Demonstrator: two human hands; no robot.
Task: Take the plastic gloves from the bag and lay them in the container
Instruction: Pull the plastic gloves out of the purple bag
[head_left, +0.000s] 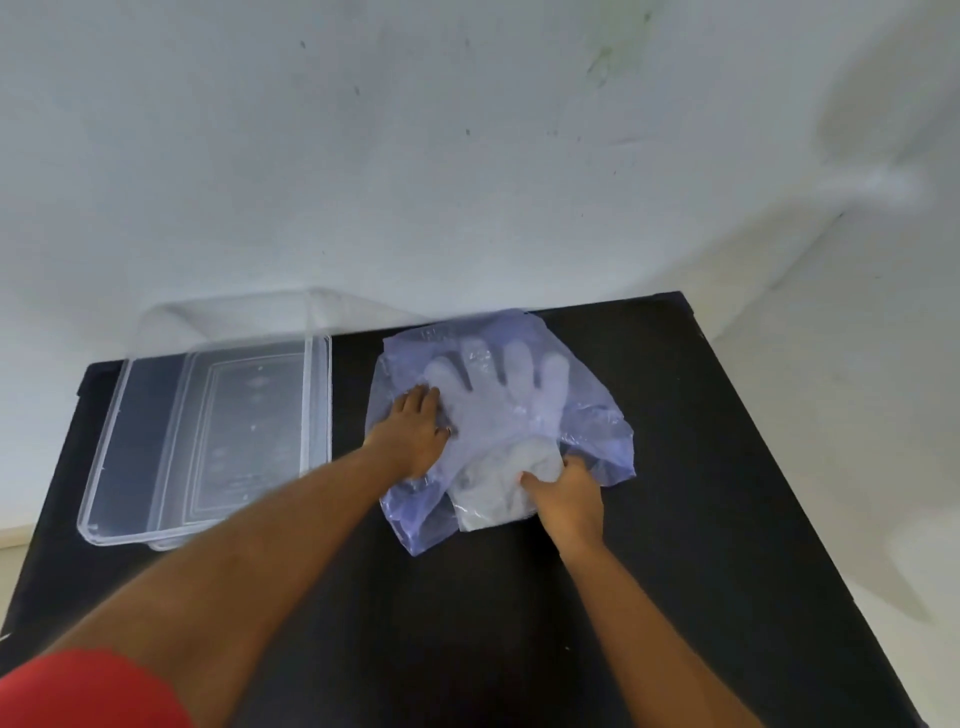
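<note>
A translucent purple bag (597, 426) lies flat on the black table (701, 467), with a stack of clear plastic gloves (493, 395) showing through it, fingers pointing away from me. My left hand (415, 436) presses flat on the bag's left side. My right hand (569, 493) pinches the cuff end of the gloves where it sticks out of the bag's near opening. The clear rectangular container (317, 405) stands to the left of the bag, with nothing visible in it.
A white wall rises behind the table. The table's right edge runs diagonally at the right, with pale floor beyond. The container's far wall overhangs the table's back edge. A red sleeve (88, 691) shows at the lower left.
</note>
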